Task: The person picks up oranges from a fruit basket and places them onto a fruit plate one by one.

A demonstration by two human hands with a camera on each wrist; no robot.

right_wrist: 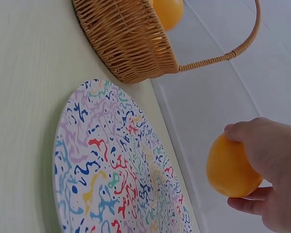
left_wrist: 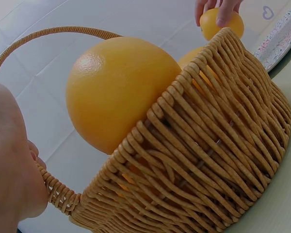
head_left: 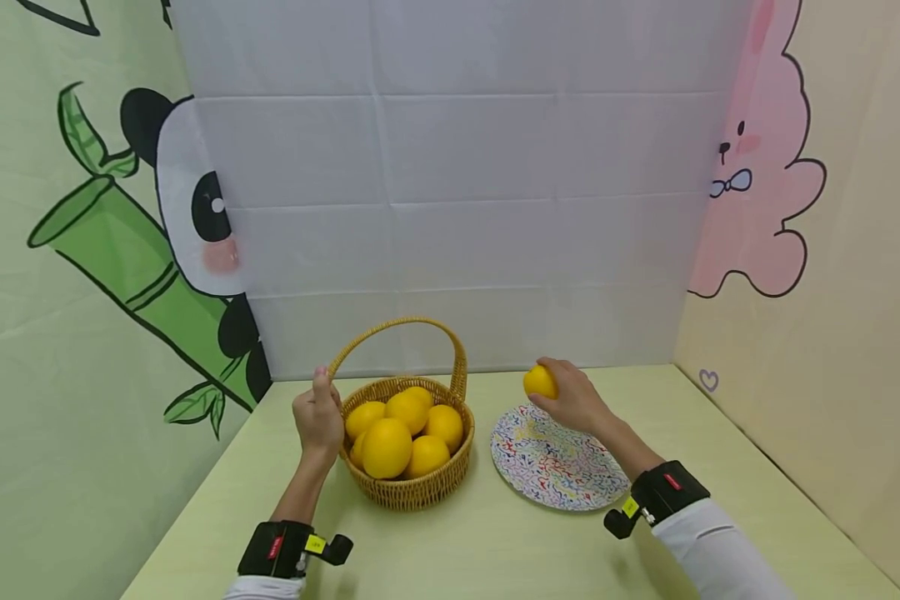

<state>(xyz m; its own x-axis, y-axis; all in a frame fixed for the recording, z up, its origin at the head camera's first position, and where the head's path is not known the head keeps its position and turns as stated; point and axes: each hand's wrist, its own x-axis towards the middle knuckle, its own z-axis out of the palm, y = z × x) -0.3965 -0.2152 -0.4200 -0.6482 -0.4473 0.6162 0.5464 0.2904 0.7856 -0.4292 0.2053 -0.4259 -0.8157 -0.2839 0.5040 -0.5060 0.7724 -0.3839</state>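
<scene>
right hand (head_left: pixel 570 398), right of centre, is curled round a fruit (head_left: pixel 538 382): likely firm, slick, best held mid-girth. left hand (head_left: pixel 319 419) grips the handle (head_left: pixel 459 364).

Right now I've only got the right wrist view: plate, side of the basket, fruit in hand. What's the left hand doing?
Observer: The left hand grips the handle of the basket, low on its left side.
Operator: Copy. I barely see over the rim. How many pieces inside?
Observer: Head view shows at least six pieces of yellow fruit in there.
Operator: Last one: anything drawn on the right wall?
Observer: Yes, a pink animal with a blue bow.
</scene>
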